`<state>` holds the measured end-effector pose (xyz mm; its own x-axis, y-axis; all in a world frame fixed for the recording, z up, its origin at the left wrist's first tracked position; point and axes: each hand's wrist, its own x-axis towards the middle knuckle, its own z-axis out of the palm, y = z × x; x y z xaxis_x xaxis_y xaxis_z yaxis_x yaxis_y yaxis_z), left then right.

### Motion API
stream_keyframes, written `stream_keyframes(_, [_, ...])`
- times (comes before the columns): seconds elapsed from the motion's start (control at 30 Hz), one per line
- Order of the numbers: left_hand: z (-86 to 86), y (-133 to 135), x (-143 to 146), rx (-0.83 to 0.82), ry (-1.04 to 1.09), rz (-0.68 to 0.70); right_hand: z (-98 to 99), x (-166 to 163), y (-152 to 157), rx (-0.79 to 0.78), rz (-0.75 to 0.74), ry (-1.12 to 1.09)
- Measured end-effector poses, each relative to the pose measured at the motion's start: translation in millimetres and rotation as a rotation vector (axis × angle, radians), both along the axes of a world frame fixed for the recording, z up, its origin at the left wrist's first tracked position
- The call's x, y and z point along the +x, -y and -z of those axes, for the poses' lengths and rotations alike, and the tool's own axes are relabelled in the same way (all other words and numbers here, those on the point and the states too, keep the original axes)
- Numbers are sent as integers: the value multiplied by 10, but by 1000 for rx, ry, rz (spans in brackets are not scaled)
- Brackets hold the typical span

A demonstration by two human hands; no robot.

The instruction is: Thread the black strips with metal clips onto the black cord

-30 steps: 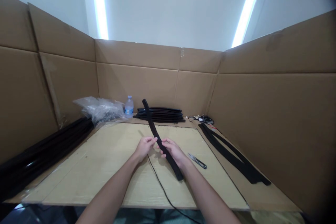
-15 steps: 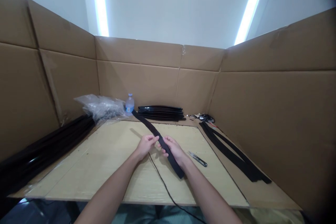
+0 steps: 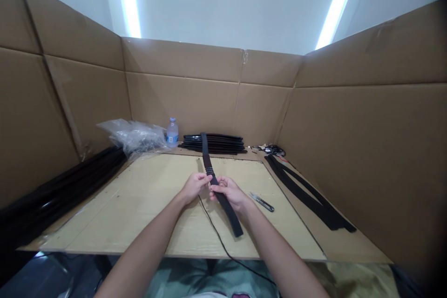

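A long flat black strip (image 3: 228,213) slants up from the table between my two hands, its far end overlapping the view of the stack behind. Around its middle, just above my fingers, runs a band of ridges or slits. My left hand (image 3: 196,186) pinches the strip's left edge with thumb and fingers. Further down, my right hand (image 3: 228,192) grips it, thumb on top and fingers partly hidden beneath. A thin black cord (image 3: 218,237) runs from near my left hand over the table's front edge. To the right of my right hand lie thread snips (image 3: 262,202).
Black strips (image 3: 314,195) lie along the right side. At the back stand a black stack (image 3: 223,144), a water bottle (image 3: 172,133) and clear plastic bags (image 3: 139,137). More black lengths (image 3: 70,186) lie left; small dark tangled items (image 3: 274,150) sit back right. Cardboard walls (image 3: 188,98) enclose the table.
The strip's far end has swung right and up, from beside the bottle to in front of the black stack. Both hands keep hold of it. The view has tilted slightly down.
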<state>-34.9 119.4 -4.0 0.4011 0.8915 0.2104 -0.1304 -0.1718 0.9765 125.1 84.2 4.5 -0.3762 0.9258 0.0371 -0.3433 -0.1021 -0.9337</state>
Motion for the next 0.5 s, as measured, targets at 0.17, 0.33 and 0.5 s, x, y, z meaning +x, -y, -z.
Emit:
stream_keyframes(0.17, [9, -12, 10, 56, -27, -66, -34, -13, -32, 14, 7, -38])
stream_keyframes(0.33, [20, -53, -10, 106, -77, -186, -52, -8, -56, -36, 16, -122])
stream_keyframes(0.5, [9, -35, -1, 78, -62, -125, -14, -23, -43, -2, 60, -53])
